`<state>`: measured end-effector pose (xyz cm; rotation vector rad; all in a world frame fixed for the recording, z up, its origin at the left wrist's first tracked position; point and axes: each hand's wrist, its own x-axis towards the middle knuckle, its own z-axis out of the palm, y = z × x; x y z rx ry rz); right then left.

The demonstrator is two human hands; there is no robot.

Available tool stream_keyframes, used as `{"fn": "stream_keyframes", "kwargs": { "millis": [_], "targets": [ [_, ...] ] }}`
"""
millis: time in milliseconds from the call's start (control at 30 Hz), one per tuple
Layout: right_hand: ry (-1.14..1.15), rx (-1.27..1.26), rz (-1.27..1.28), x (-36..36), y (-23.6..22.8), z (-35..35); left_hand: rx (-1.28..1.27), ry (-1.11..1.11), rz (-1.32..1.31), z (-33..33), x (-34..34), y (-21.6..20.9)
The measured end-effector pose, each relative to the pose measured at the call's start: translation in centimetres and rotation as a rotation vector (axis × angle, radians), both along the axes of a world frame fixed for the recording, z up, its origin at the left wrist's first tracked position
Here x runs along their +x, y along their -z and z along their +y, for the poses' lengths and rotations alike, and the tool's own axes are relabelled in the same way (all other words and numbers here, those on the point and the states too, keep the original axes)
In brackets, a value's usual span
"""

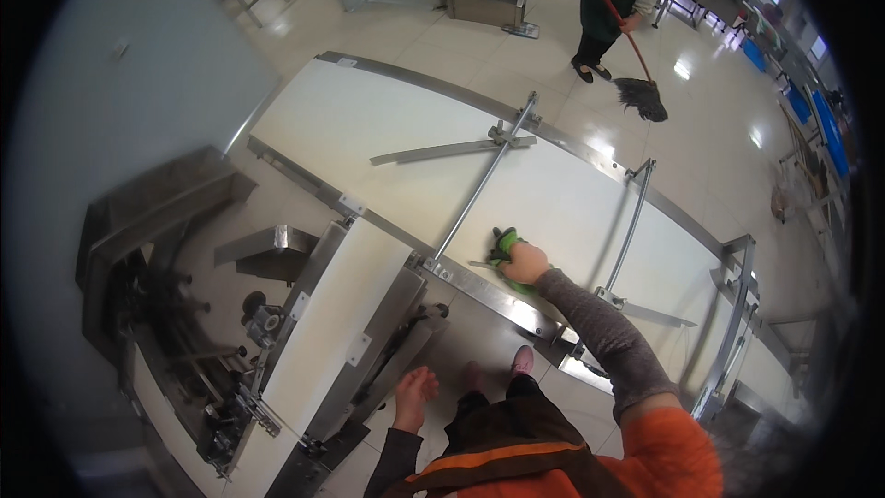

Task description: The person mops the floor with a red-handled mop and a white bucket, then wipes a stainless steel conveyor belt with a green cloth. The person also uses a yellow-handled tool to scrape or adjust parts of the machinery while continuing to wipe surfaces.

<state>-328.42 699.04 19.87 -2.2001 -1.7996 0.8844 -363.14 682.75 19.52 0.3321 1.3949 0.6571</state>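
- Head view looks down on a long white conveyor belt (387, 120) with steel side rails, crossed by thin metal guide rods (479, 189).
- My right hand (525, 263) is stretched out over the near edge of the belt, palm down, fingers closed over a green cloth (505, 244) with a dark patch; the cloth lies flat on the white surface just beside the foot of one rod.
- My left hand (415, 392) hangs free beside my leg, fingers loosely spread, holding nothing and touching nothing.
- I judge the step in hand to be wiping the belt: the cloth is pressed to the near strip, close to the steel rail (479, 290).
- For the next move, I would say the cloth needs sliding along the belt with steady downward pressure, steering round the rod and its bracket rather than snagging on them.
- Reaching the far side looks likely to call for a longer lean over the rail.
- A narrower side belt (332, 332) joins at my left.
- Farther off, another person (618, 0) works a mop (643, 97) on the tiled floor (719, 148), well apart from me.
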Motion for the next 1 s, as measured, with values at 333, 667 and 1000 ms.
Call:
{"fn": "stream_keyframes", "kwargs": {
  "millis": [333, 667, 1000],
  "targets": [
    [-0.183, 0.140, 0.318, -5.9, 0.9, 4.7, 0.014, 0.128, -0.008, -1.9, 3.3, -0.4],
    [-0.694, 0.361, -0.393, -8.2, 1.2, 2.5, 0.008, 0.120, -0.017, -2.9, 1.0, -1.4],
    [-0.897, 0.541, -0.451, -10.0, 2.0, -2.4, 0.001, 0.156, -0.002, -4.0, -1.4, -1.6]
  ]
}}
